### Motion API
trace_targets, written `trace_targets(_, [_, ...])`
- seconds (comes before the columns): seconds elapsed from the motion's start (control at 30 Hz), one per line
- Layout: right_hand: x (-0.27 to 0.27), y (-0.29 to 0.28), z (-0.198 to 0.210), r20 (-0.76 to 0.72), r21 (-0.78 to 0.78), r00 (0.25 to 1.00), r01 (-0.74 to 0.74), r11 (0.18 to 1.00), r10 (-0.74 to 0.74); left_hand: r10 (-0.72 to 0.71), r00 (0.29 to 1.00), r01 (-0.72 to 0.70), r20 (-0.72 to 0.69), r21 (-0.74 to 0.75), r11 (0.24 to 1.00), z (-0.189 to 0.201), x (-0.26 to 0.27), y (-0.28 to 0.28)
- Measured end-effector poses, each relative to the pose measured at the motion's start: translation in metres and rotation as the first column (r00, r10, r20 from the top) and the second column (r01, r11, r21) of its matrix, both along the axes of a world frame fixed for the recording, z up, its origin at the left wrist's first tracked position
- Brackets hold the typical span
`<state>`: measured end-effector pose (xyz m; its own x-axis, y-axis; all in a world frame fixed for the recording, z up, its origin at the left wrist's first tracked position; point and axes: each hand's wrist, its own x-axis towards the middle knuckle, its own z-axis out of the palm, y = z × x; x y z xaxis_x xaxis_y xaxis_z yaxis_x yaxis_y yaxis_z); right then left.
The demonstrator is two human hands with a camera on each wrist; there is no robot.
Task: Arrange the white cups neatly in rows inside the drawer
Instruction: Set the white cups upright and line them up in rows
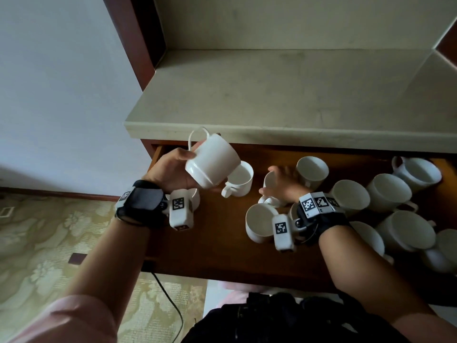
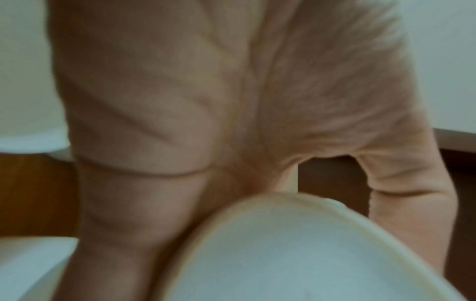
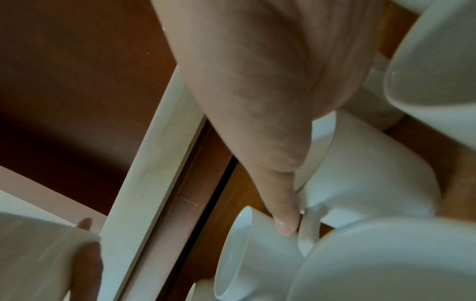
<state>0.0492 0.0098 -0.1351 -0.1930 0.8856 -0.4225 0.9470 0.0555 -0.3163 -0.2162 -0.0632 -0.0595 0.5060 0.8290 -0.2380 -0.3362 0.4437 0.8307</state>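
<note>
An open wooden drawer holds several white cups. My left hand grips one white cup round its body and holds it tilted above the drawer's left end, handle pointing up. Its base fills the left wrist view under my palm. Just behind it a cup stands upright. My right hand closes over another cup at the drawer's middle. In the right wrist view my thumb presses against that cup near its handle; the other fingers are hidden.
Several cups lie jumbled in the drawer's right half, and one lies by my right wrist. A beige countertop overhangs the drawer's back. Bare drawer floor shows at front left. A black cable runs across the patterned carpet below.
</note>
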Motion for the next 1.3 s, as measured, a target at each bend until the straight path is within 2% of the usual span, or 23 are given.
trace_targets(0.17, [0.0,-0.001,-0.001,-0.002,0.004,1.0,-0.004,1.0,0.004,0.014,0.993,-0.017,0.116,0.022,1.0,-0.004,0.005,-0.005])
trace_targets(0.27, [0.001,-0.001,0.0,-0.011,0.007,1.0,-0.008,1.0,0.008,0.078,0.991,-0.072,0.11,-0.059,0.996,-0.004,0.01,-0.006])
trace_targets(0.37, [0.0,-0.002,0.001,-0.01,0.003,1.0,-0.006,1.0,0.006,0.21,0.977,-0.202,0.031,-0.166,0.965,-0.006,0.009,-0.001])
trace_targets(0.47, [0.001,-0.002,0.002,-0.01,-0.003,1.0,-0.005,1.0,0.005,0.254,0.967,-0.253,-0.009,-0.155,0.955,-0.004,0.014,0.001])
trace_targets(0.53, [0.001,-0.002,0.002,-0.015,-0.004,1.0,-0.002,1.0,0.002,0.295,0.953,-0.301,-0.074,-0.096,0.949,-0.004,0.015,0.002])
trace_targets(0.67, [0.001,-0.004,0.002,-0.016,-0.001,1.0,-0.003,1.0,0.003,0.195,0.972,-0.2,-0.135,-0.031,0.979,-0.012,0.009,0.008])
trace_targets(0.8, [0.001,-0.004,0.003,-0.017,-0.004,1.0,-0.005,1.0,0.005,0.154,0.974,-0.146,-0.167,0.06,0.987,-0.012,0.01,0.012])
trace_targets(1.0, [0.001,-0.005,0.007,-0.033,-0.031,0.999,-0.003,1.0,0.002,0.101,0.928,-0.054,-0.358,0.139,0.989,-0.006,-0.002,0.018])
trace_targets(1.07, [0.0,-0.006,0.01,-0.036,-0.039,0.999,0.002,0.999,-0.003,0.049,0.876,0.048,-0.479,0.188,0.981,-0.005,-0.002,0.018])
trace_targets(1.1, [-0.001,-0.006,0.011,-0.033,-0.041,0.999,0.006,0.999,-0.008,0.038,0.82,0.109,-0.571,0.222,0.969,-0.003,0.0,0.017])
trace_targets(1.2, [-0.001,-0.007,0.011,-0.013,-0.035,1.0,-0.01,0.999,0.01,-0.026,0.556,0.371,-0.831,0.22,0.902,0.0,0.01,0.015])
trace_targets(1.3, [0.001,-0.007,0.012,-0.022,-0.038,1.0,-0.02,0.999,0.019,-0.065,0.315,0.607,-0.947,0.148,0.781,0.0,0.021,0.013])
